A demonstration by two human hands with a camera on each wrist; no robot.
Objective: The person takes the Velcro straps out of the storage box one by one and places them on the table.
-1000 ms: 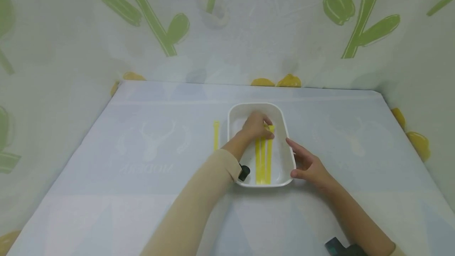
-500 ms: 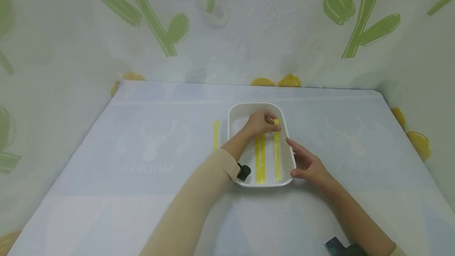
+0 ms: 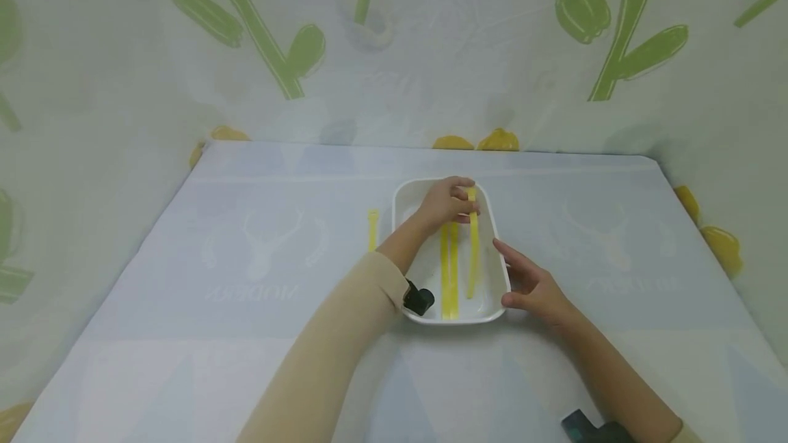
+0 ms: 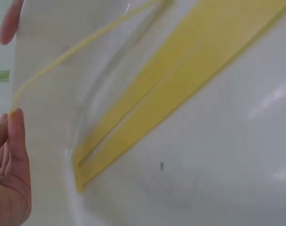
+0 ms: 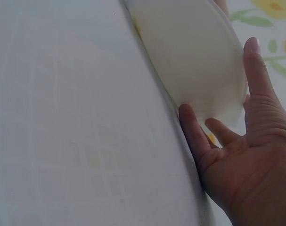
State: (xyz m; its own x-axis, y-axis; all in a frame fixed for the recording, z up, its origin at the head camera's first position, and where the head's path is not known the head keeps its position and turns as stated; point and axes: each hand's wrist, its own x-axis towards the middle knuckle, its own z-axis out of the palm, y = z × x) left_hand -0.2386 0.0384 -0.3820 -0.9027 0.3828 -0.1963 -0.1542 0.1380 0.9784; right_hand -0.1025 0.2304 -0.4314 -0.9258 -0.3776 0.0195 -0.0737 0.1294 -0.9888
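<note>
My left hand [image 3: 444, 202] is over the far part of a white rounded tray [image 3: 497, 272] and pinches the top end of a flat yellow strip [image 3: 473, 251]. In the left wrist view this strip [image 4: 62, 57] shows edge-on, bowed and lifted off the tray floor, running down from the fingertips. Two more yellow strips [image 3: 450, 279] lie side by side lengthwise in the tray; their far ends are behind the left hand in the head view. Against the tray's right outer wall [image 5: 194, 61] rests my right hand [image 3: 542, 296], its fingers spread and fairly straight.
Left of the tray, another yellow strip [image 3: 373, 227] with a wider head lies on the pale table cover [image 3: 258, 320], partly hidden by the left arm. Plant-patterned white cloth [image 3: 431, 87] rises behind the table. Each wrist wears a dark camera.
My left hand has drawn one yellow strip away from the others, first to the right, then up and slightly back from the tray floor. The right hand stays at the tray's side.
</note>
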